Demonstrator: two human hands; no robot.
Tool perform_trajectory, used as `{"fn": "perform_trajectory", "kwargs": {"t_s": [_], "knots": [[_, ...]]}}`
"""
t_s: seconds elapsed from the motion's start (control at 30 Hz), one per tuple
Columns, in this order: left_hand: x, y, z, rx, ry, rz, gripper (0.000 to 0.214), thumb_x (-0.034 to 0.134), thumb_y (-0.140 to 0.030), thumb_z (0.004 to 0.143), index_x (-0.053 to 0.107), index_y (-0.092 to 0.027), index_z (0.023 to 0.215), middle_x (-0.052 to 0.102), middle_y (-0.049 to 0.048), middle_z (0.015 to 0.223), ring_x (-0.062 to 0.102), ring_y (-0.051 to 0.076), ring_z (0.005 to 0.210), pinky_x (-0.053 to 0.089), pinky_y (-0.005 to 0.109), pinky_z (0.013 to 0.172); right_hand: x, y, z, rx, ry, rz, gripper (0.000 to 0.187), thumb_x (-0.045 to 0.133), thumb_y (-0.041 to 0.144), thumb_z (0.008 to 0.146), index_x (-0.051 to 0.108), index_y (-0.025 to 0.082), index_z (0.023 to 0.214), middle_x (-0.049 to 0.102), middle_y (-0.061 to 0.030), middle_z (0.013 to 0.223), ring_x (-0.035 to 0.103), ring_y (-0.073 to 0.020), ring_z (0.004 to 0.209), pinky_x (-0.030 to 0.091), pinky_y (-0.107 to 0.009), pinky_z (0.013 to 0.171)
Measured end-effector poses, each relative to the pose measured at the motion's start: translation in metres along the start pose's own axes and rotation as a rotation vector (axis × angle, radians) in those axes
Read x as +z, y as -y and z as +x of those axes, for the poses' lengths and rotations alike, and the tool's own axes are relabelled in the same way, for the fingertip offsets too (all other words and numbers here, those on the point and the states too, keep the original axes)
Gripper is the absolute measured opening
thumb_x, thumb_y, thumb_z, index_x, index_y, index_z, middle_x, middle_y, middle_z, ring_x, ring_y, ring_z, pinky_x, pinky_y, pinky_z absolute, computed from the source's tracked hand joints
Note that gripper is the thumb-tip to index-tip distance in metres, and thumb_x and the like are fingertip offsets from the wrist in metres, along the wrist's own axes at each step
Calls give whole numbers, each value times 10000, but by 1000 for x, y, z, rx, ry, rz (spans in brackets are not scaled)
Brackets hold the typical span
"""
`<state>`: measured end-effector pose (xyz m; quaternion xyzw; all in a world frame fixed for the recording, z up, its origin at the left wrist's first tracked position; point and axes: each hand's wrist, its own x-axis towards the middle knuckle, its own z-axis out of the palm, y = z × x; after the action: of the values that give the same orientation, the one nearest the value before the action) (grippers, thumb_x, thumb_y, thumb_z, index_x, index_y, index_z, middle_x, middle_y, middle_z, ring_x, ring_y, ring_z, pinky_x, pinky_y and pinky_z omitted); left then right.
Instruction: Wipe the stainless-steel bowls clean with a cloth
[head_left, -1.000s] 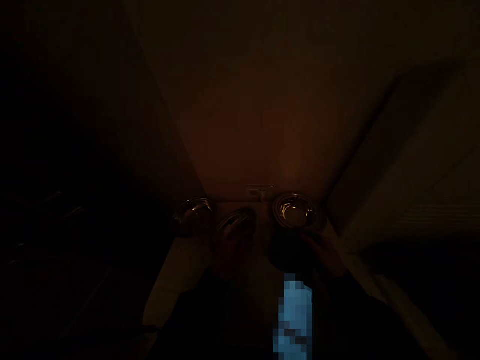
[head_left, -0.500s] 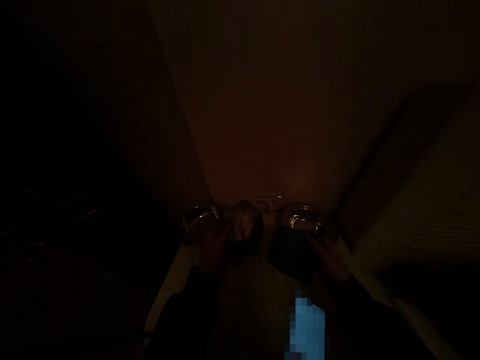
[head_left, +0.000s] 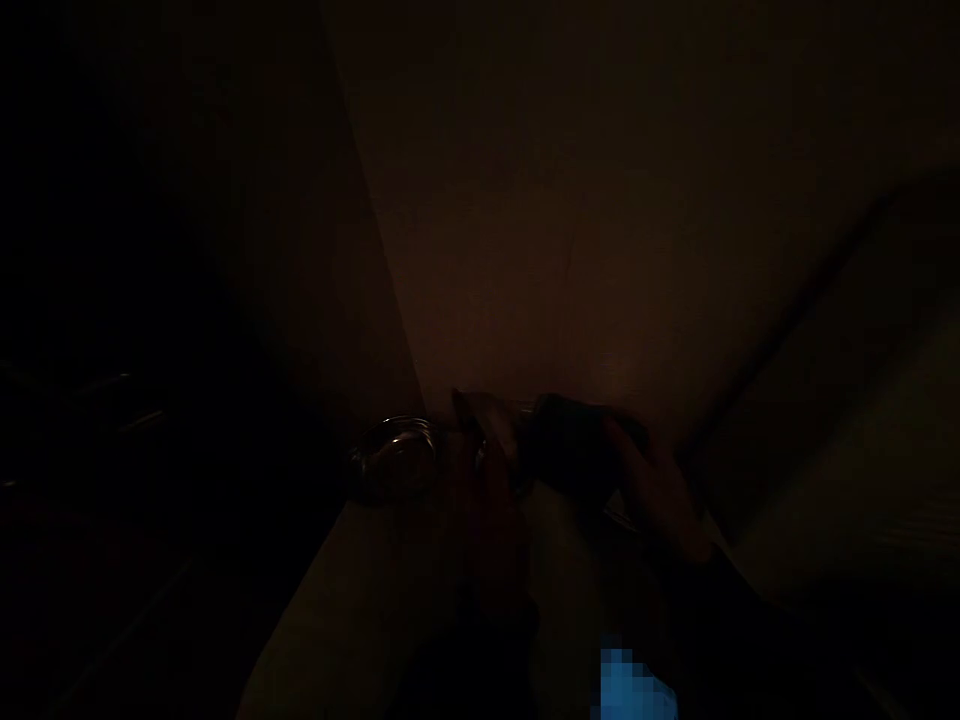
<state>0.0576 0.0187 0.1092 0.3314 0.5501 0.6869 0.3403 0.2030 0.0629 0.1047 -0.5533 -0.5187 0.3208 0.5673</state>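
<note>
The scene is very dark. On the right, my right hand (head_left: 660,490) is closed on a dark, bulky object (head_left: 577,450) whose kind I cannot make out; it is raised against the lower wall. My left hand (head_left: 499,530) reaches forward to its left, fingers closed around something too dim to name. A pale shape (head_left: 496,420) shows just beyond those fingers, close to the dark object. To the left of my left hand rests a shiny round metal bowl (head_left: 396,422). Most of the area behind the dark object is hidden.
A plain wall (head_left: 495,260) rises straight ahead, with a corner on its left. Beneath my hands lies a pale narrow surface (head_left: 322,590). At the bottom, a blurred blue patch (head_left: 634,690) glows. Faint glints show in the darkness at far left.
My left hand has moved right, towards the dark object. My right hand has raised that object forward, now covering where a second shiny metal bowl showed. The view has shifted slightly.
</note>
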Motion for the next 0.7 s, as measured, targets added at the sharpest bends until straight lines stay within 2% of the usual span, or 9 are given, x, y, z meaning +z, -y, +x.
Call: {"fn": "perform_trajectory", "kwargs": {"t_s": [0.1,0.27,0.4,0.5,0.6,0.7], "knots": [[9,-1,10,-61,9,-6,393,495,-410,860,606,-171,1151,639,89,1190,582,229,1111,465,310,900,4,5,4,-111,2,2,406,578,509,787,667,171,994,709,-76,983,636,-247,939,498,-380,843],[11,-5,44,-55,198,-105,361,583,-426,792,662,-166,1030,700,77,1040,633,226,1003,489,311,830,7,2,12,-289,-18,-11,353,565,445,830,659,184,1049,699,-70,1048,636,-225,971,499,-377,868],[13,-3,52,-100,360,-220,301,600,-382,780,682,-172,980,715,64,1004,656,222,947,507,300,776,14,-6,11,-433,-12,-100,309,543,416,862,660,198,1047,708,-58,1019,652,-211,935,525,-345,808],[15,2,50,-110,372,-213,263,552,-356,815,682,-181,963,713,62,995,656,227,947,513,300,754,21,-13,6,-521,76,-146,265,546,375,875,649,213,1058,704,-49,1039,655,-208,942,526,-345,817],[17,9,51,-103,377,-217,250,540,-338,834,681,-201,989,701,47,1052,634,213,1019,502,290,818,23,-18,3,-587,217,-200,260,568,316,865,621,223,1101,644,-58,1194,609,-224,1073,483,-380,923],[20,16,54,-164,357,-221,252,543,-341,839,676,-205,1005,703,43,1051,639,211,1007,505,292,817,22,-22,4,-608,297,-262,279,583,272,845,594,224,1120,585,-67,1285,564,-238,1151,451,-404,974]]}}
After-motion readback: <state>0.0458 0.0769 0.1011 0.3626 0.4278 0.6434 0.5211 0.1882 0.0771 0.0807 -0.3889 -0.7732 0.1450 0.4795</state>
